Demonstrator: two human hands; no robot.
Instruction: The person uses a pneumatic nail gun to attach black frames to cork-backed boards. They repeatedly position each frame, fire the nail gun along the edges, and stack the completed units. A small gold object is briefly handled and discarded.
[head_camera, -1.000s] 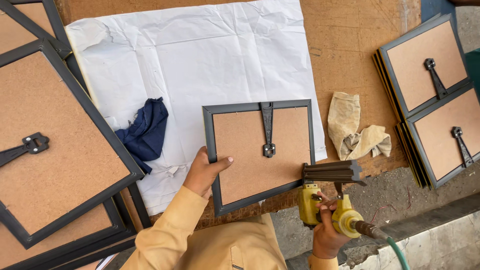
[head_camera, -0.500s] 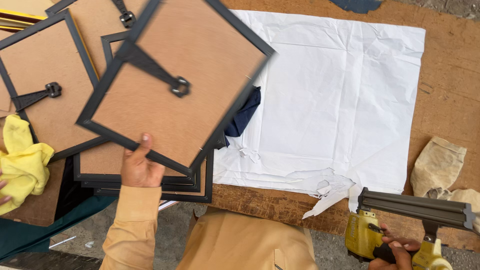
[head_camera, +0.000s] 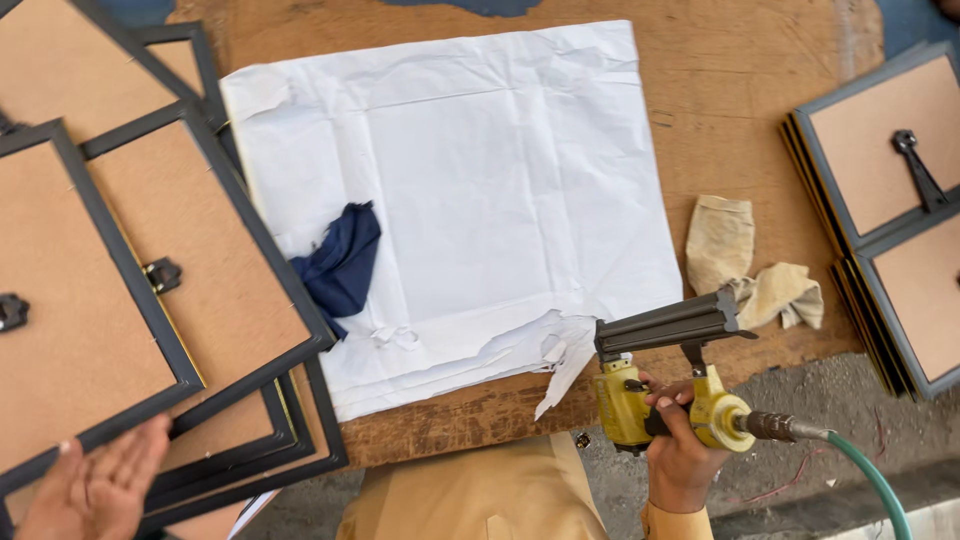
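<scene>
The framed backing board that the left hand (head_camera: 95, 490) carried half a second ago now lies on the stack of picture frames (head_camera: 150, 300) at the left, back side up. The hand is open and flat, palm showing, fingers together at the frame's near edge — touching it or just off it, I cannot tell which, since the view crops the hand. A second ago that frame lay on the white paper sheet (head_camera: 450, 190) with the nail gun (head_camera: 670, 390) at its near edge; now the sheet carries only the blue cloth (head_camera: 340, 262) at its left side. So this frame looks finished with, and the sheet is free.

The right hand (head_camera: 680, 455) is wrapped tight round the yellow gun's grip at the table's near edge — nose pointing left, green hose (head_camera: 870, 480) trailing right. Further frames (head_camera: 880, 190) wait stacked at the right, beside a tan rag (head_camera: 750, 265).
</scene>
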